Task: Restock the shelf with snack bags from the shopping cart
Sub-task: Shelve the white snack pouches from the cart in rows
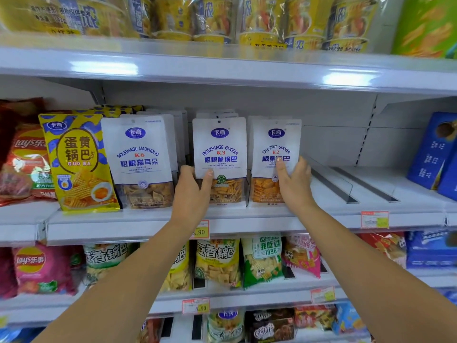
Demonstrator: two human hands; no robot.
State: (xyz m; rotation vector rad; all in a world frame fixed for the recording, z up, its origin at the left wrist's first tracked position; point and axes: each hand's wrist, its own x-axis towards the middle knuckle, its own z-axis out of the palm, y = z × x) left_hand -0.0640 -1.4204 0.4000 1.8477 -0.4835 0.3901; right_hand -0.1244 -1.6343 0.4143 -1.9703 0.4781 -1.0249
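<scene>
"Head view: where are the snack bags?" the first asks.

"On the middle shelf (259, 225), upright in rows," says the second. "The white K3 bag (220, 149) stands near the frame's centre. The white K2 bag (274, 142) is just beside it at its three o'clock, and the white K6 bag (138, 154) at its nine o'clock. More white bags stand behind each."

"And the hands?"

"The left hand (191, 191), its arm entering at seven o'clock, grips the K3 bag at its lower left edge, thumb on the front and fingers curled behind. The right hand (294, 184), its arm entering at five o'clock, holds the K2 bag at its right edge. Its thumb presses on the front over the printed characters, with the fingers wrapped round the side. Whether either bag is lifted off the shelf, I cannot tell."

"What else is there?"

"A yellow bag (76, 157) leans at nine o'clock of the K6 bag, with red chip bags (27, 164) farther that way. At three o'clock of the right hand a clear divider (329, 179) stands on the shelf, and beyond it are blue boxes (432, 149). Yellow tubs (259, 21) fill the shelf at twelve o'clock and mixed bags (217, 263) the one at six o'clock. A price tag (374, 219) is clipped on the front rail."
</scene>
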